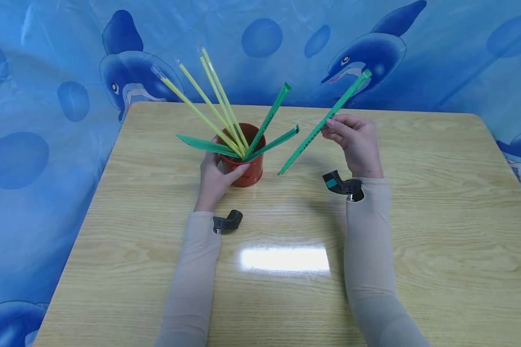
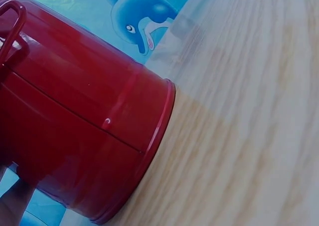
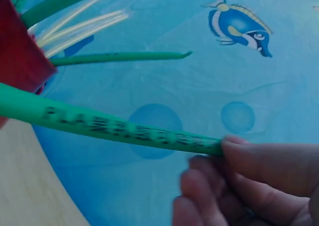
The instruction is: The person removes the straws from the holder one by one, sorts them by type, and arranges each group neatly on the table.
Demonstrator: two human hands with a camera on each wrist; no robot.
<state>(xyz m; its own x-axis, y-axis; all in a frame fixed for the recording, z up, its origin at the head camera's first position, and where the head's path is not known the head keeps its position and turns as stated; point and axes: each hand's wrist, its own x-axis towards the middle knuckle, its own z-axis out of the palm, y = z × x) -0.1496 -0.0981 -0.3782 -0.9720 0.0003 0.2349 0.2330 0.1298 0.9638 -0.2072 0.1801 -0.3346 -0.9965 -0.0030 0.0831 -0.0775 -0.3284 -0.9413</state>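
On the pale wood-grain table (image 1: 417, 202), the left hand (image 1: 217, 176) wraps the round red metal pot (image 1: 248, 166), while the right hand (image 1: 356, 140) pinches a long green wrapped straw (image 1: 317, 129) slanting down-left, its low end just right of the pot.

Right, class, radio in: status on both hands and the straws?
Left hand grips red pot. Right hand pinches one green wrapped straw, clear of the pot. Nothing between straw and pot.
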